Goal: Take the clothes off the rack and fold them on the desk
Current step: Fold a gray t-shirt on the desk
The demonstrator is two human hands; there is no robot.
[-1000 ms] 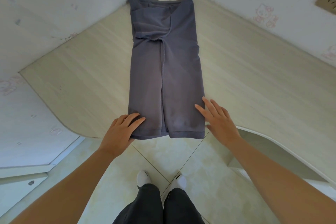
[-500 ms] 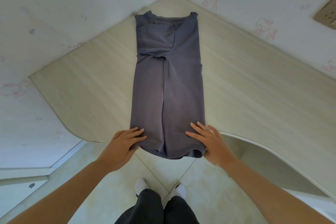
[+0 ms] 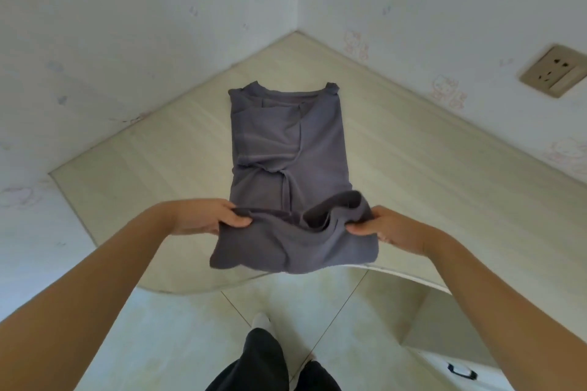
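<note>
Grey shirt (image 3: pixel 287 152) on desk (image 3: pixel 428 168), hem end lifted.
Left hand (image 3: pixel 206 216) and right hand (image 3: pixel 390 228) apart, each pinching a hem corner.

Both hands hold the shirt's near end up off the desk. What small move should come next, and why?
Probably carry the near end forward toward the collar and lay it down. The left hand and right hand each pinch a corner of the grey shirt, whose far part lies flat on the desk.
</note>
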